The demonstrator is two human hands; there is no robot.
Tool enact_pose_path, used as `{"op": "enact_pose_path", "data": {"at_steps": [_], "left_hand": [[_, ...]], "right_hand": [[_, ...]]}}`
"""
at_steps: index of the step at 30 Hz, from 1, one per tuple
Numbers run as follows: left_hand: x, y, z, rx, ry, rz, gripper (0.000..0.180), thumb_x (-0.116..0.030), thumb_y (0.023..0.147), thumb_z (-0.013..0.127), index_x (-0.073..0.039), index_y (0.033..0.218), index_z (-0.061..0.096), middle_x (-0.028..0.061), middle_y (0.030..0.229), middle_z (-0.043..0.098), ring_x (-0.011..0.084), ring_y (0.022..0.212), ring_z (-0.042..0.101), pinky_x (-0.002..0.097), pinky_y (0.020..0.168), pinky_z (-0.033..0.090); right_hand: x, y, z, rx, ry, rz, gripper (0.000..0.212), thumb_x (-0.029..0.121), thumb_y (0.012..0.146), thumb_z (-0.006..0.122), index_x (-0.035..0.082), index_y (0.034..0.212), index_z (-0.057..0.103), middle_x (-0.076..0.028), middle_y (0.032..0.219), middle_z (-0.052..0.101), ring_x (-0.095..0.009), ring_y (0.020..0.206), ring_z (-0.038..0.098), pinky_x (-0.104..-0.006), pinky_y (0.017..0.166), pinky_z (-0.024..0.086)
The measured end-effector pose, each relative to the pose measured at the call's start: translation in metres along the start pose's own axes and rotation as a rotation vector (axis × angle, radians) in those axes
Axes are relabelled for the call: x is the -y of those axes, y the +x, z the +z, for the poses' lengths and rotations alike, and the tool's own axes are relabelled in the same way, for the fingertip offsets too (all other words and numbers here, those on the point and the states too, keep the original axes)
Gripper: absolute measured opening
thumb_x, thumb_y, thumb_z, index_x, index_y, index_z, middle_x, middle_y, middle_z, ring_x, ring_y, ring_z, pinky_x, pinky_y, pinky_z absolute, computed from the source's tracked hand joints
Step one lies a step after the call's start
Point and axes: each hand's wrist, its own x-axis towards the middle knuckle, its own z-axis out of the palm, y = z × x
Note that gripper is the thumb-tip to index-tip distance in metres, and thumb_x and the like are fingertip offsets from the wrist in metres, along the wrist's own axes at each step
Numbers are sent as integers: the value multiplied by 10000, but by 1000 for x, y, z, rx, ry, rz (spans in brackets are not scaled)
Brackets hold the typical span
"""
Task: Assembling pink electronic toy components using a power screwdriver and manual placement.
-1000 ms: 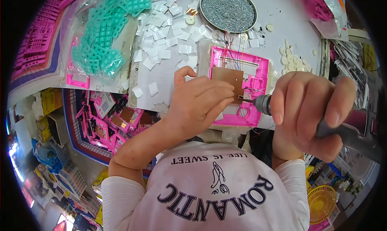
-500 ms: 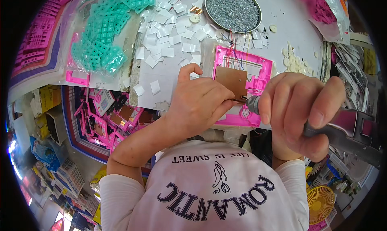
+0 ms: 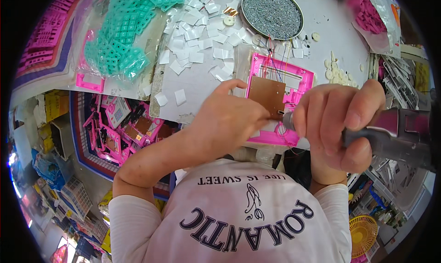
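My right hand [image 3: 337,125] is wrapped round a dark electric screwdriver [image 3: 399,132], which lies nearly level and points left. Its grey collar reaches the lower right corner of a brown circuit board [image 3: 266,95]. That board rests in a pink plastic casing [image 3: 307,77], with thin coloured wires [image 3: 271,61] running off its far side. At the board's near edge, close to the screwdriver's tip, my left hand [image 3: 232,118] has thumb and fingers drawn together and the index finger bent above. What its fingertips pinch, if anything, is too small and blurred to make out.
Beyond the casing stands a round dish of small screws [image 3: 271,15]. White square pieces [image 3: 195,57] are scattered left of it, near bagged turquoise keypads [image 3: 121,38]. Small cream discs [image 3: 337,72] lie right. A basket of pink parts [image 3: 119,134] stands below the table's left edge.
The view has shifted slightly, so the table things sit a little further right. My left fingertips have shifted slightly against the board's edge. The screwdriver's rear end has swung up a little.
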Motion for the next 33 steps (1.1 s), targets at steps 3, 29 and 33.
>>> {"op": "enact_pose_path", "data": {"at_steps": [3, 29, 33], "left_hand": [[11, 1, -18, -180, 203, -119, 137, -187, 886, 745, -102, 828, 654, 18, 735, 661, 218, 660, 629, 399, 882, 422], [15, -6, 5, -175, 117, -38, 156, -84, 782, 790, -154, 880, 692, -30, 814, 695, 154, 691, 611, 395, 871, 335], [13, -4, 9, -149, 137, 9, 179, -145, 762, 815, -146, 865, 669, -24, 754, 651, 169, 720, 621, 429, 890, 361]], "right_hand": [[-21, 6, -2, -71, -49, -71, 293, 241, 957, 687, 95, 1102, 478, 3, 657, 523, -109, 543, 468, -297, 546, 437], [-8, 16, -8, 184, -51, -80, 313, 403, 985, 652, 154, 1100, 501, 72, 634, 539, -81, 501, 472, -265, 532, 448], [-6, 3, -4, 116, -89, -73, 323, 406, 981, 666, 154, 1088, 495, 69, 628, 539, -85, 502, 482, -266, 535, 452]]}}
